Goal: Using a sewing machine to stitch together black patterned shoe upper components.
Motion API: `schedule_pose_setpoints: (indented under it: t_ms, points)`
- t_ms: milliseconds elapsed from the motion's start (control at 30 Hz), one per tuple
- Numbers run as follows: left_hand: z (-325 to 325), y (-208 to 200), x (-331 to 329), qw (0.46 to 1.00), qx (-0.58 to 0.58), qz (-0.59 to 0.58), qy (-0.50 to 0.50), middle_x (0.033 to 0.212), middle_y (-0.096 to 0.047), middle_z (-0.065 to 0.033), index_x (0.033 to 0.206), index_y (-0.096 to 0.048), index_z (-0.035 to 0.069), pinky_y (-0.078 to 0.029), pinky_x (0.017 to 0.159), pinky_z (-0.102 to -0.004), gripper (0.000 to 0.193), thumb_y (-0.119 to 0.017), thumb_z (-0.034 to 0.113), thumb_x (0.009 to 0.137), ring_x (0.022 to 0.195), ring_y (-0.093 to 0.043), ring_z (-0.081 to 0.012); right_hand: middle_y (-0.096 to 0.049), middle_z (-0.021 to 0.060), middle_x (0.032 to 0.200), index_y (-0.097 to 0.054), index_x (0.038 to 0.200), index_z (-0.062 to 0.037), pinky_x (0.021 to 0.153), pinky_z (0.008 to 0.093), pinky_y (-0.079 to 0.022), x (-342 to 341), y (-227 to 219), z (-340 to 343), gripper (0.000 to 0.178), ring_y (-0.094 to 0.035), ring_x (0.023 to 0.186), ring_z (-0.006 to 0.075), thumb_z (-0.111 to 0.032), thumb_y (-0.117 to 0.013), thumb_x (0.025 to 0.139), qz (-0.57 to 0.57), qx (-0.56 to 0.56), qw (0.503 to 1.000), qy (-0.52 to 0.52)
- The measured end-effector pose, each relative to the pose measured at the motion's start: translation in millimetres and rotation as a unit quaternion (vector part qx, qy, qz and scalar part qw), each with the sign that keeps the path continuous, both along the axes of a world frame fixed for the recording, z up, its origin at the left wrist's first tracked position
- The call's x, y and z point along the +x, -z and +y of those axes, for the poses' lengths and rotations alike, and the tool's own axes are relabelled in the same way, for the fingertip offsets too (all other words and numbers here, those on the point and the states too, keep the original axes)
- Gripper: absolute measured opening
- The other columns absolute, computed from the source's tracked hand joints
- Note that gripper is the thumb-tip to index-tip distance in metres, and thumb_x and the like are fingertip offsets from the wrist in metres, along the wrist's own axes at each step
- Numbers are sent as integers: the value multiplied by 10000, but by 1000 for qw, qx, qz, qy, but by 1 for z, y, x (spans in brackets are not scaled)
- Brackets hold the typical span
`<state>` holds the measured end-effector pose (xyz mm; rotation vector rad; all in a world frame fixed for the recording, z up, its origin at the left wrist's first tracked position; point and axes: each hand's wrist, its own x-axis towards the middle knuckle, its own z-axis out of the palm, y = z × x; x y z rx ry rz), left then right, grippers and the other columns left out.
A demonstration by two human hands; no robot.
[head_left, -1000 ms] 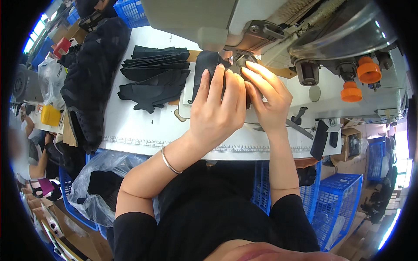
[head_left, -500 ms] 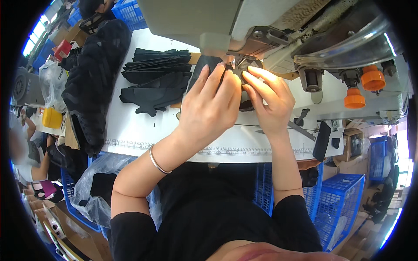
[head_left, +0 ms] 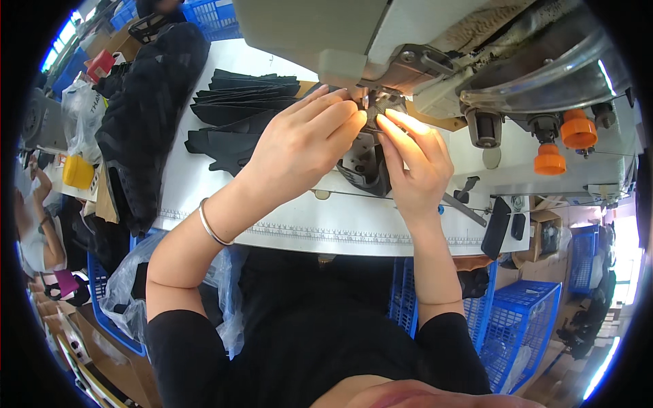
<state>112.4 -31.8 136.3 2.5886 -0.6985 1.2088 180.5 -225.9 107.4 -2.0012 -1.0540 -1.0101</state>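
Observation:
A sewing machine's pale head (head_left: 306, 30) stands over the white table, and its lit needle area (head_left: 367, 97) lies between my two hands. My left hand (head_left: 306, 139) is just left of the needle, fingers bent and closed on a dark fabric piece (head_left: 376, 121). Close by on the right, my right hand (head_left: 416, 163) pinches the same piece with thumb and fingertips. The fingers partly hide the piece. Below the needle, a dark curved edge (head_left: 367, 187) surrounds metallic parts. Left of my left hand lies a fanned stack of black cut pieces (head_left: 238, 102).
A ruler strip (head_left: 326, 232) runs along the table's front edge. A black heap of material (head_left: 149, 122) lies at the left. Orange knobs (head_left: 578, 129) jut from the machine at right. Blue crates (head_left: 520, 319) stand below. Another person's arm (head_left: 47, 217) shows at far left.
My left hand and forearm have moved left and slightly down, still by the needle. The dark curved edge and metallic parts below the needle are now uncovered. My right hand has shifted slightly left.

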Motion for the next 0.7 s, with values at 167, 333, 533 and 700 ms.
schedule_pose_setpoints:
  t_ms: [167, 333, 533, 700]
  points:
    - [5, 1, 1, 1000, -9, -2, 18, 1059, -693, -114, 1030, -710, -28, -610, 981, -415, 245, -750, -17, 789, 1057, -721, -301, -770, -13, 1113, -812, 1082, -145, 781, 307, -564, 2, -2, 0, 248, -719, 929, 189, -109, -827, 836, 1, 4, 1000, 0]
    - [6, 0, 5, 999, -20, -21, 31, 1051, -712, -111, 1002, -721, -16, -626, 920, -377, 208, -752, -5, 797, 990, -726, -295, -766, 45, 1122, -807, 1097, -87, 876, 334, -555, 0, -8, 1, 225, -706, 982, 224, -56, -791, 874, 53, -8, 999, -9]
    - [6, 2, 9, 999, -22, -22, 24, 1016, -725, -95, 972, -739, -4, -630, 901, -362, 180, -762, 12, 794, 951, -735, -290, -777, 36, 1120, -809, 1096, -92, 897, 333, -551, 2, -14, 1, 219, -707, 996, 216, -73, -787, 880, 74, -27, 997, 7]
    - [5, 3, 13, 999, -25, -39, 28, 996, -708, -85, 951, -722, 3, -622, 851, -354, 175, -756, 9, 780, 985, -730, -272, -780, 29, 1126, -812, 1096, -102, 893, 328, -550, 3, -14, 1, 221, -707, 990, 214, -81, -789, 878, 76, -32, 996, 19]
